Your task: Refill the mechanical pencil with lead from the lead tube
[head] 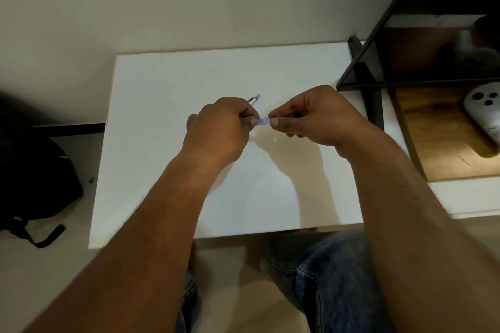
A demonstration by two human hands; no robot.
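So, starting at the far left, a black fabric backpack with a loose strap [35, 189] slumps on the pale floor, partly cut off by the frame edge. Next is the plain white rectangular tabletop [167, 89], pushed against a cream wall. Above it the left hand [219, 127] is curled tight round a silver metal mechanical pencil [253, 98]; only its metal end pokes out past the knuckles, the rest is buried in the fist. Between the hands sits a small translucent blue plastic lead tube [263, 121], pinched at its right end by the right hand [311, 116], with the left thumb touching its other end. Can't tell whether the tube is open, or whether any lead is out, too small and blurry. A tiny white speck [275, 140] lies on the table just below. Blue denim jeans [324, 278] show under the table edge. On the right a black metal shelf frame [378, 32] has wooden boards, holding a white rounded gadget with dark circles [484, 119], partly cropped.
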